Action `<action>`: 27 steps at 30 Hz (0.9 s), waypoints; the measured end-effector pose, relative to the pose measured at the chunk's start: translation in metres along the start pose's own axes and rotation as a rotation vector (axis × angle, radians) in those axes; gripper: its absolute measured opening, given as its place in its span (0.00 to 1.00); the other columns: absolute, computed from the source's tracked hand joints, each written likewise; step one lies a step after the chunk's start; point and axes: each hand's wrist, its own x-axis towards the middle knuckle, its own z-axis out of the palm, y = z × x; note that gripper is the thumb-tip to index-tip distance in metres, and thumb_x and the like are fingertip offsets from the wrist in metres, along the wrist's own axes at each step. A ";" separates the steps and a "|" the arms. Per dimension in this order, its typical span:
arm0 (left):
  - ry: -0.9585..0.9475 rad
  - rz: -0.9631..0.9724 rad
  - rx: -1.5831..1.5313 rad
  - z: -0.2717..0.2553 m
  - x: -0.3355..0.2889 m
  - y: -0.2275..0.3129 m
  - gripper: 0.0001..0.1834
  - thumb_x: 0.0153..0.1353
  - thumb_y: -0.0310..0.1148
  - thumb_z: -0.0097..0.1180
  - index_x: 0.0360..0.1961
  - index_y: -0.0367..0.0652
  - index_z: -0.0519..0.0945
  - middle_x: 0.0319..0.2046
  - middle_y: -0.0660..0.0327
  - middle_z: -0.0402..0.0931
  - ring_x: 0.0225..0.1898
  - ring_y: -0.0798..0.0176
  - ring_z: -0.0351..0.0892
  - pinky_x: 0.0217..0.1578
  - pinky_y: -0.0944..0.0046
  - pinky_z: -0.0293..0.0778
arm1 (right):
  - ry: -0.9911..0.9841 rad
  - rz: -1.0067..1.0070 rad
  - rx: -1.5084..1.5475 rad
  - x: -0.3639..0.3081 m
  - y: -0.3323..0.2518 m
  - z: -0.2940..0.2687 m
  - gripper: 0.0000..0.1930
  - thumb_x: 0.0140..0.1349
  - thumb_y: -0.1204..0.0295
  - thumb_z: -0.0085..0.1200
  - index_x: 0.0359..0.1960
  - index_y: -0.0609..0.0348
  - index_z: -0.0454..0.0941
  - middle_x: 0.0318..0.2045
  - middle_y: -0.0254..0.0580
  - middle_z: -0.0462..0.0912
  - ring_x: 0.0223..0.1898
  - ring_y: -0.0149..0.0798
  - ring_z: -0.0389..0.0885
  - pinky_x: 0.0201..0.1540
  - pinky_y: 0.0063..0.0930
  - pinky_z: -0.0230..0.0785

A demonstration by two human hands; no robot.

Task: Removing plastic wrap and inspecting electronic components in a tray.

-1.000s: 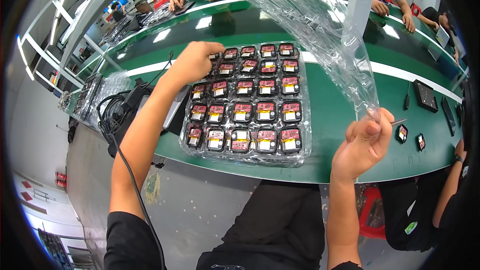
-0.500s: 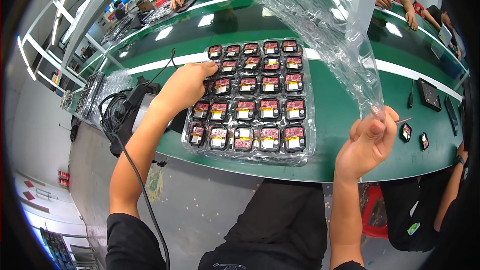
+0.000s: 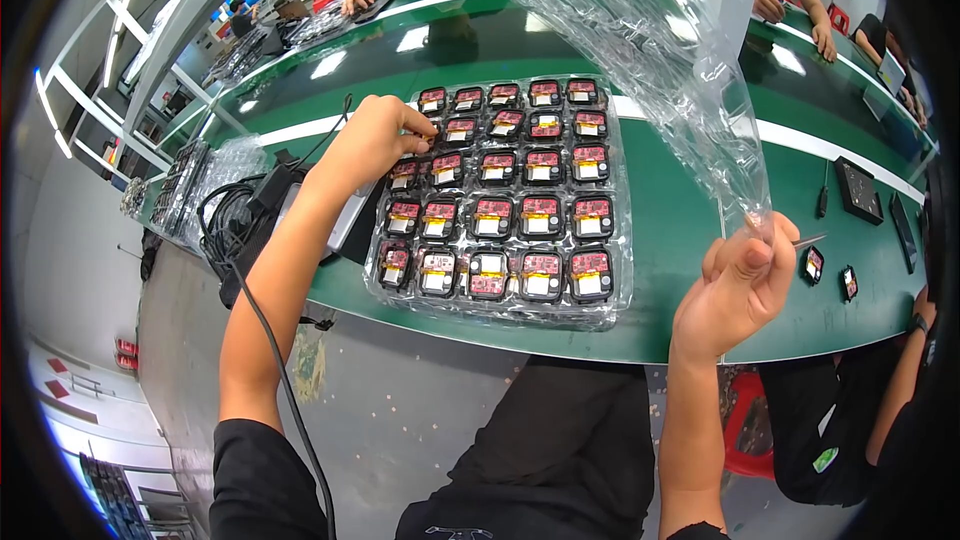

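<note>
A clear plastic tray (image 3: 622,240) on the green bench holds rows of small square black devices (image 3: 541,218) with red circuit boards and white labels. My left hand (image 3: 385,135) is at the tray's far left part, thumb and fingers pinched on a device in the second row from the back, which they largely cover. Raised to the right, my right hand (image 3: 735,285) grips the lower corner of a crinkled clear plastic sheet or tray (image 3: 660,90). A thin pointed metal tool (image 3: 810,240) also sticks out from its fingers; its kind is hard to tell.
Two loose devices (image 3: 813,265), a screwdriver (image 3: 822,202) and a black box-shaped fixture (image 3: 858,190) lie on the right. Black cables (image 3: 225,225) and stacked clear trays (image 3: 225,175) are at the left. Other people sit across the bench and to the right.
My left hand has shifted slightly, its wrist higher and its fingers bent down into a pinch at the device. The right hand and raised plastic have barely moved.
</note>
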 end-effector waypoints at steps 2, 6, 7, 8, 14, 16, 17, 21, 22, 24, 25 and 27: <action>0.006 0.017 -0.020 0.000 0.002 0.000 0.15 0.53 0.23 0.73 0.43 0.35 0.90 0.44 0.48 0.89 0.47 0.48 0.89 0.52 0.56 0.80 | 0.002 -0.002 0.001 0.000 0.001 -0.001 0.14 0.78 0.62 0.54 0.49 0.63 0.77 0.44 0.38 0.68 0.23 0.19 0.60 0.20 0.18 0.49; -0.044 -0.010 -0.030 -0.006 0.004 0.004 0.15 0.53 0.23 0.73 0.43 0.34 0.89 0.43 0.48 0.89 0.46 0.49 0.88 0.52 0.56 0.80 | 0.009 -0.012 -0.003 0.001 0.000 -0.002 0.13 0.78 0.63 0.54 0.49 0.62 0.77 0.44 0.38 0.68 0.23 0.19 0.61 0.20 0.18 0.50; -0.064 0.019 -0.022 -0.010 0.003 0.003 0.15 0.53 0.23 0.73 0.44 0.34 0.89 0.44 0.48 0.89 0.47 0.49 0.88 0.52 0.57 0.80 | 0.012 -0.014 -0.002 0.001 0.000 -0.001 0.13 0.78 0.63 0.54 0.49 0.62 0.77 0.44 0.38 0.68 0.23 0.19 0.61 0.20 0.18 0.50; -0.082 0.023 -0.005 -0.012 0.002 0.002 0.15 0.54 0.23 0.72 0.45 0.34 0.89 0.45 0.48 0.88 0.47 0.50 0.88 0.51 0.58 0.79 | 0.013 -0.009 -0.011 0.001 0.000 -0.001 0.13 0.78 0.63 0.55 0.49 0.62 0.77 0.44 0.38 0.68 0.23 0.19 0.61 0.21 0.18 0.51; 0.150 0.223 -0.002 0.002 0.007 0.034 0.13 0.59 0.22 0.67 0.46 0.34 0.88 0.45 0.47 0.87 0.47 0.46 0.87 0.52 0.56 0.79 | 0.015 -0.016 -0.033 0.000 0.000 0.001 0.13 0.78 0.63 0.55 0.49 0.62 0.77 0.44 0.38 0.68 0.23 0.19 0.61 0.21 0.18 0.52; 0.150 0.417 -0.046 0.017 0.019 0.047 0.12 0.61 0.23 0.65 0.47 0.34 0.87 0.46 0.48 0.87 0.48 0.43 0.86 0.52 0.53 0.80 | 0.016 -0.011 -0.028 0.000 -0.001 -0.001 0.13 0.78 0.63 0.55 0.49 0.62 0.77 0.45 0.38 0.68 0.23 0.19 0.61 0.21 0.18 0.52; 0.156 0.513 -0.040 0.021 0.022 0.051 0.12 0.61 0.23 0.64 0.47 0.35 0.87 0.47 0.48 0.87 0.48 0.42 0.86 0.52 0.52 0.80 | 0.014 0.003 -0.005 0.001 -0.002 -0.001 0.13 0.78 0.62 0.56 0.49 0.62 0.77 0.45 0.38 0.68 0.22 0.19 0.61 0.21 0.18 0.52; 0.076 0.517 0.024 0.028 0.029 0.057 0.13 0.61 0.23 0.64 0.48 0.35 0.87 0.47 0.48 0.87 0.49 0.40 0.85 0.52 0.50 0.80 | 0.038 0.023 -0.009 0.000 0.000 0.000 0.14 0.77 0.61 0.56 0.49 0.61 0.77 0.45 0.38 0.68 0.22 0.19 0.61 0.21 0.18 0.51; 0.062 0.474 0.044 0.029 0.028 0.055 0.13 0.61 0.23 0.64 0.47 0.34 0.87 0.47 0.47 0.87 0.49 0.41 0.85 0.51 0.50 0.81 | 0.040 0.022 -0.016 0.000 -0.001 0.000 0.14 0.77 0.61 0.56 0.49 0.61 0.77 0.45 0.38 0.68 0.22 0.19 0.61 0.21 0.18 0.51; 0.044 0.436 0.061 0.031 0.030 0.052 0.12 0.60 0.23 0.64 0.46 0.34 0.88 0.46 0.47 0.87 0.48 0.41 0.86 0.50 0.50 0.81 | 0.008 -0.004 -0.026 0.000 -0.002 0.001 0.14 0.77 0.61 0.57 0.49 0.61 0.78 0.44 0.37 0.68 0.23 0.19 0.61 0.21 0.18 0.51; 0.022 0.421 0.064 0.030 0.031 0.051 0.11 0.60 0.23 0.65 0.44 0.34 0.88 0.45 0.47 0.87 0.47 0.41 0.86 0.49 0.51 0.81 | 0.009 -0.002 -0.026 0.000 -0.001 0.000 0.14 0.77 0.61 0.57 0.49 0.61 0.78 0.44 0.37 0.68 0.23 0.19 0.61 0.21 0.18 0.51; -0.001 0.406 0.067 0.030 0.034 0.050 0.11 0.59 0.23 0.65 0.43 0.34 0.88 0.43 0.47 0.87 0.46 0.41 0.86 0.48 0.51 0.82 | 0.026 0.007 0.002 0.000 0.000 -0.001 0.15 0.76 0.60 0.57 0.49 0.61 0.78 0.44 0.37 0.68 0.23 0.19 0.62 0.21 0.18 0.52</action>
